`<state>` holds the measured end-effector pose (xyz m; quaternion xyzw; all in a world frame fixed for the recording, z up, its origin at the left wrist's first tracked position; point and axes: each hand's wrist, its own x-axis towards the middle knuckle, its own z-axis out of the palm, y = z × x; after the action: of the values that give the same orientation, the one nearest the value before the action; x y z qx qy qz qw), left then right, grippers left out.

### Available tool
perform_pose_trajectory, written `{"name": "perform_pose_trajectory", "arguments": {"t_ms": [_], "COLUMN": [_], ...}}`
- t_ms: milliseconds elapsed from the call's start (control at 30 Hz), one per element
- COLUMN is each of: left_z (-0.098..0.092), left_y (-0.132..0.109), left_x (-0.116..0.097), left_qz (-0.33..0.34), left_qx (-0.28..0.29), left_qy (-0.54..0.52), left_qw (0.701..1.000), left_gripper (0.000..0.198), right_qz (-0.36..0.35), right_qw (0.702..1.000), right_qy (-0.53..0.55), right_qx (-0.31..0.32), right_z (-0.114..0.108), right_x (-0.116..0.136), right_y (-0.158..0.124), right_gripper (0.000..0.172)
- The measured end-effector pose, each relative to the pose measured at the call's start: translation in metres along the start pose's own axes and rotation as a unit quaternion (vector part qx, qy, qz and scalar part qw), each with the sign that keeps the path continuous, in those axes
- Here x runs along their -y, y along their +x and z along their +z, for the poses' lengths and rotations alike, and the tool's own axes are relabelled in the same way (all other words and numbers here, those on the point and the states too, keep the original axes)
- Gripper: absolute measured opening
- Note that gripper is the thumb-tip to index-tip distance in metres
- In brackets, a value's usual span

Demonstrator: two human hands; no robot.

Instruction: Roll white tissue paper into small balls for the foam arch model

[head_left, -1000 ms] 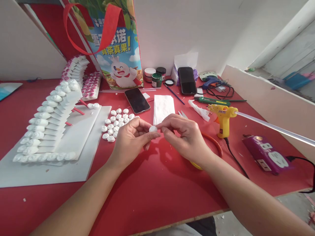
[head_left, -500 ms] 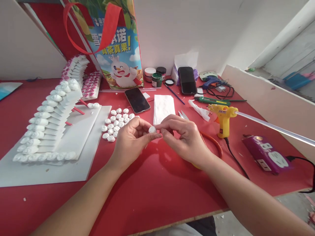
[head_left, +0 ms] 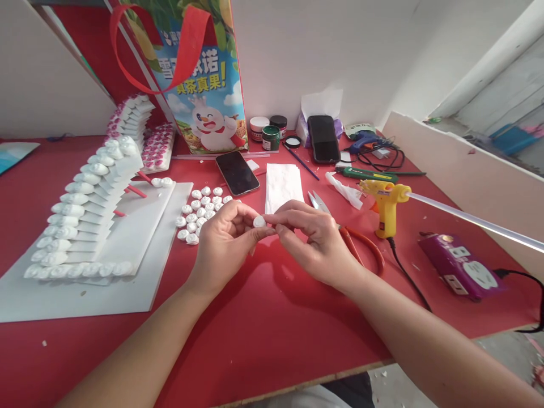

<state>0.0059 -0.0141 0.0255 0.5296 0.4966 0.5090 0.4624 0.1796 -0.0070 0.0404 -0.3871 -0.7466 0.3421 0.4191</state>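
Over the red table (head_left: 272, 317), just this side of the loose white pieces (head_left: 199, 212): white round piece (head_left: 259, 221) pinched by left hand (head_left: 225, 241) thumb-forefinger, right hand (head_left: 317, 238) fingertips nipping its edge, probably mid-shaping, next move needing a light, steady 2-hand grip.

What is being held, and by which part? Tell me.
A small white round piece, pinched at its rim between the fingertips of the left hand and the right hand.
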Motion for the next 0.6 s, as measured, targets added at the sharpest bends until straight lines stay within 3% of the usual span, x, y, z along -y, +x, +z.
{"name": "perform_pose_trajectory", "arguments": {"t_ms": [167, 367, 500, 600], "left_z": [-0.0009, -0.0028, -0.0038, -0.0072], "left_y": [0.0014, 0.002, 0.0038, 0.0078], "left_x": [0.0027, 0.0031, 0.0032, 0.005], "left_qz": [-0.003, -0.012, -0.038, -0.056], "left_qx": [0.0, 0.026, 0.045, 0.074], "left_qy": [-0.025, -0.011, -0.016, -0.079], "left_qw": [1.0, 1.0, 0.998, 0.993], "left_gripper": [0.034, 0.029, 0.023, 0.024], "right_qz": [-0.032, -0.092, -0.113, -0.074], "right_qw": [0.999, 0.99, 0.988, 0.992], "right_qy": [-0.013, -0.102, -0.106, -0.066], "right_qx": [0.008, 0.014, -0.024, -0.079], "right_z": [0.0027, 0.0047, 0.0012, -0.0029], "right_x": [-0.0006, -0.004, -0.0004, 0.0055], "right_y": [-0.002, -0.0045, -0.0044, -0.0027], "right_gripper": [0.026, 0.023, 0.021, 0.026]}}
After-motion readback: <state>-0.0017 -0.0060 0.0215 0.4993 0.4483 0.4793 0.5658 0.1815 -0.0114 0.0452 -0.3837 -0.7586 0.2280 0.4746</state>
